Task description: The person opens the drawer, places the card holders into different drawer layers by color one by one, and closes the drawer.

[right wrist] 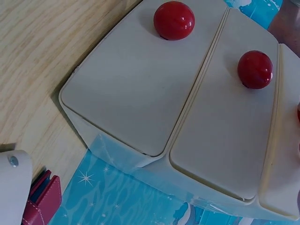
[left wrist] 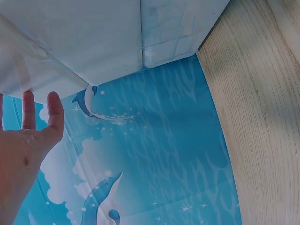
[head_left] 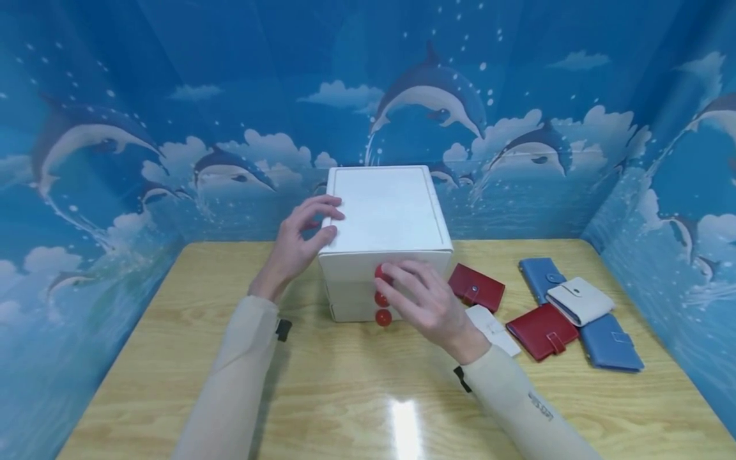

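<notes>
The left grip [head_left: 299,239], fingers apart, rests on the upper left edge of the boxy white drawer cabinet [head_left: 391,207], whose round glossy red top knob [head_left: 380,275], high at its front centre, is pinched by the nearer right grip [head_left: 428,301].

Plain white three-drawer box [head_left: 386,214], sitting upright toward the back of the counter [head_left: 339,383]; one glossy red knob [right wrist: 174,20] per drawer, stacked in a column; lower two drawers [right wrist: 126,79] look flush.
</notes>
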Tool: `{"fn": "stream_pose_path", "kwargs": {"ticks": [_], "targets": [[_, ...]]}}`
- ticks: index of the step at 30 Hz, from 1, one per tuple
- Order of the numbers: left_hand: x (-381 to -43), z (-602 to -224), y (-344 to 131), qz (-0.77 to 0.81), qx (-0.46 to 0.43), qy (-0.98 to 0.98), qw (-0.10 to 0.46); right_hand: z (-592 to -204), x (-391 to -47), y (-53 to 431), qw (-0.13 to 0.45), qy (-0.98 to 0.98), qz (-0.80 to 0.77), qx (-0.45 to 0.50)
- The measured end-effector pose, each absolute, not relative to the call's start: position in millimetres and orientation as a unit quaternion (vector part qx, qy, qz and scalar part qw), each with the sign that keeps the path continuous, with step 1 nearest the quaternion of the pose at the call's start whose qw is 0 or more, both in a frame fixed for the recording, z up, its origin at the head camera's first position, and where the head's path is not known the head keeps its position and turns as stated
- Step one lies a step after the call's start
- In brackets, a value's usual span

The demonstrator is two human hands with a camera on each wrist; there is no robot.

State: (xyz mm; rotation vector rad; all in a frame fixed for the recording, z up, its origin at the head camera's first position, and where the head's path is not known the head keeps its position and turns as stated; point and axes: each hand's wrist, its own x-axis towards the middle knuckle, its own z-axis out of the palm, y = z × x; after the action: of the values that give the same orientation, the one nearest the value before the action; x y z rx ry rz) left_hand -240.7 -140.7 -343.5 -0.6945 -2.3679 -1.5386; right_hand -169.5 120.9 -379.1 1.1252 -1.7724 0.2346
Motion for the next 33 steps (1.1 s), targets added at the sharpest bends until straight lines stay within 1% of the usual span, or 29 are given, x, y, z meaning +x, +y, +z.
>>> {"fn": "stream_pose_path", "kwargs": {"ticks": [17,33], "targets": [[-240.3,-343.5,-140.3,-0.53,-0.242,-0.804,0.122,-380.4,-166.2,118.1,0.533,-0.691,0.12,0.473],[-240.0,-343.9,-141.0,-0.531,-0.241,-0.803,0.121,-380.4,-159.8,120.3,0.539,-0.675,0.132,0.487]]}}
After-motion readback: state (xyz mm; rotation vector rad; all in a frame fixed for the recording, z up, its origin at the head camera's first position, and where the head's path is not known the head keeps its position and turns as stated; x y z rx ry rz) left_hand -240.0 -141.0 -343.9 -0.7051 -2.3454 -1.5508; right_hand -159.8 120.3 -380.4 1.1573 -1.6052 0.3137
